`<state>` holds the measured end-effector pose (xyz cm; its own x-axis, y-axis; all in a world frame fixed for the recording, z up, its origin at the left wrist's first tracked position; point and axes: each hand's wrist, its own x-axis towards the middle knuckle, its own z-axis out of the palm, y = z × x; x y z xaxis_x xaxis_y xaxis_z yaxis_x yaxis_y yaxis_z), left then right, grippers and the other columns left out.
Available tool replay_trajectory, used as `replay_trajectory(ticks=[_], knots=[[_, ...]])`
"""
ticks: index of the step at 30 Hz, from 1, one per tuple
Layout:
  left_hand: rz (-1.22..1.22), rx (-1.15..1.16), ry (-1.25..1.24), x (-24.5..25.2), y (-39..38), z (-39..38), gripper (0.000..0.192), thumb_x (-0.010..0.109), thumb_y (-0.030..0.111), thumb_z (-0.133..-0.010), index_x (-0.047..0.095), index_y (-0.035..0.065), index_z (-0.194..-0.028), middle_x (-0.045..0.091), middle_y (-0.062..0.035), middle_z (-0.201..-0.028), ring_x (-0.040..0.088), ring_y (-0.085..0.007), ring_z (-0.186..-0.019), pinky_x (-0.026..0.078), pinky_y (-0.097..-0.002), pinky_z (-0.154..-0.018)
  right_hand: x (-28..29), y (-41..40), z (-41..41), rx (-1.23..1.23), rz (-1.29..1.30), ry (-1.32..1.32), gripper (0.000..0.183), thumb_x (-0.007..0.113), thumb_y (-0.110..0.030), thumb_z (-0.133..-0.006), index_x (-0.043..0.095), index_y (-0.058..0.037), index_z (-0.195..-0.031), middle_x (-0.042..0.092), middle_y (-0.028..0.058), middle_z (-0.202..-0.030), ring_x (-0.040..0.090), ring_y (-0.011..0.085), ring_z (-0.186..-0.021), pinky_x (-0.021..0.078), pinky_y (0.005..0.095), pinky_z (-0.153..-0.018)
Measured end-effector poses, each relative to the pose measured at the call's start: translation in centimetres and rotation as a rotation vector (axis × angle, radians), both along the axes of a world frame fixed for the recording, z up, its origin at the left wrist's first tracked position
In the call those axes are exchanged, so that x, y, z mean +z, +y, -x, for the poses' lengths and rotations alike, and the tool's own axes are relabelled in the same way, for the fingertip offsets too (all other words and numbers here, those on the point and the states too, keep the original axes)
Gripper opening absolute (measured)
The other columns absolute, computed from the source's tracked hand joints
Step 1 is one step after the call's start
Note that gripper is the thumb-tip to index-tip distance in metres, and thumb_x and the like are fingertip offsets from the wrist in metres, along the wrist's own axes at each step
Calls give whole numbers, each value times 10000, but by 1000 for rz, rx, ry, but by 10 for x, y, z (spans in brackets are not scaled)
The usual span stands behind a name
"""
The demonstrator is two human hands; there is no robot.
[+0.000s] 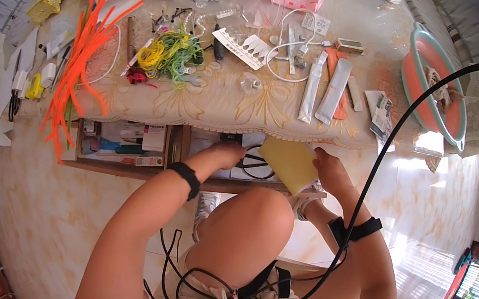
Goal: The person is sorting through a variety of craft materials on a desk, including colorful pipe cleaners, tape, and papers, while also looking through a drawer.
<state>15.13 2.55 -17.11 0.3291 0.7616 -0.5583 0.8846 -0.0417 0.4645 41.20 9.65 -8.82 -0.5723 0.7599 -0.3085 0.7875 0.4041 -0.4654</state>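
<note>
My right hand (329,166) grips the right edge of a yellow sheet or pad (287,163), tilted over the right part of an open wooden drawer (195,182). My left hand (228,154) is inside the same drawer, beside a coiled black cable (260,168) and just below a dark box-like item (231,138); its fingertips are partly hidden, so whether it holds anything is unclear. The drawer's left compartment holds a white box (154,138), a teal-handled item (130,149) and other small things. The tablecloth's scalloped edge hangs over the back of the drawer.
Above the drawer, the table (219,102) bears orange strips (88,51), tangled yellow and green cords (172,55), a white cable (277,72) and silver packets (334,89). A pink basin (421,61) stands at the right. A thick black cable (377,174) arches past my right forearm.
</note>
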Motion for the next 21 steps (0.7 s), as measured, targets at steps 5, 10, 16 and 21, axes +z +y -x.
replay_trajectory(ticks=[5, 10, 16, 21], knots=[[56, -115, 200, -16, 23, -41, 222, 433, 99, -793, 552, 54, -975, 570, -196, -954, 561, -314, -886, 426, -411, -753, -28, 11, 3, 148, -307, -30, 188, 473, -62, -757, 543, -24, -927, 580, 193, -791, 572, 335, -745, 465, 388, -663], [-283, 368, 96, -93, 11, -55, 355, 419, 98, -796, 473, 12, -1137, 488, -182, -1149, 457, -324, -1070, 390, -403, -859, -48, 18, 8, 154, -382, 40, 148, 484, -60, -735, 564, -8, -849, 568, 192, -785, 556, 349, -763, 467, 412, -630], [-517, 358, -62, -128, 15, -59, 474, 515, 137, -763, 400, -36, -1189, 433, -178, -1217, 424, -318, -1104, 351, -388, -912, -61, 26, 12, 215, -388, -199, 225, 468, -49, -721, 566, 3, -917, 569, 198, -904, 558, 343, -844, 473, 410, -685], [-101, 243, 229, -59, 11, -61, 409, 679, 165, -604, 515, 35, -955, 612, -127, -912, 593, -254, -842, 463, -362, -709, -70, 24, 20, 168, -312, -342, 280, 465, -60, -726, 550, -3, -987, 549, 207, -990, 527, 355, -921, 429, 414, -793]])
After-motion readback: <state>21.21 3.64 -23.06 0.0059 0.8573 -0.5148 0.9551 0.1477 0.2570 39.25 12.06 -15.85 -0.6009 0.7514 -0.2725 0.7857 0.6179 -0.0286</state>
